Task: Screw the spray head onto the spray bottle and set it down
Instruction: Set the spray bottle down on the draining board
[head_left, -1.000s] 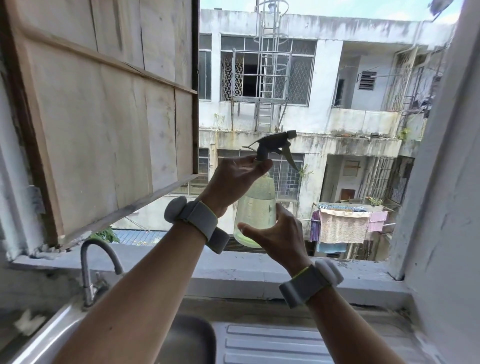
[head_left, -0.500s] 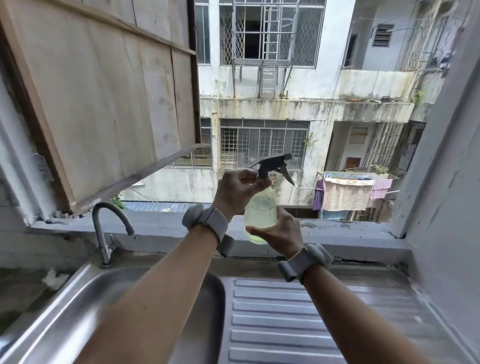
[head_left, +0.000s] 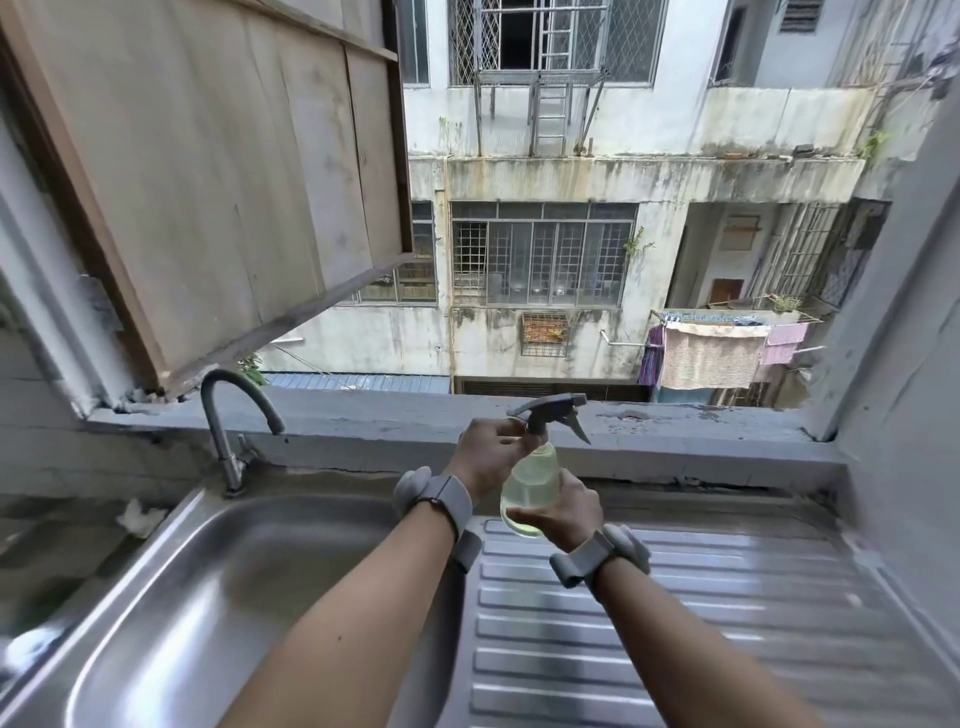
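Note:
A clear spray bottle (head_left: 530, 486) with pale yellow-green liquid is held upright in the air above the ribbed steel drainboard (head_left: 701, 613). A grey spray head (head_left: 550, 413) sits on its neck, nozzle pointing right. My left hand (head_left: 488, 457) grips the collar of the spray head from the left. My right hand (head_left: 569, 512) wraps the lower body of the bottle from the right and below. Both wrists wear grey bands.
A steel sink basin (head_left: 218, 597) lies to the left with a curved tap (head_left: 228, 426) behind it. A concrete window ledge (head_left: 675, 431) runs behind the bottle. A wooden shutter (head_left: 218, 171) hangs open at upper left; a wall (head_left: 904, 415) stands at right.
The bottle and both hands have come down from in front of the open window to just above the drainboard. The view has tilted downward. The grips are the same.

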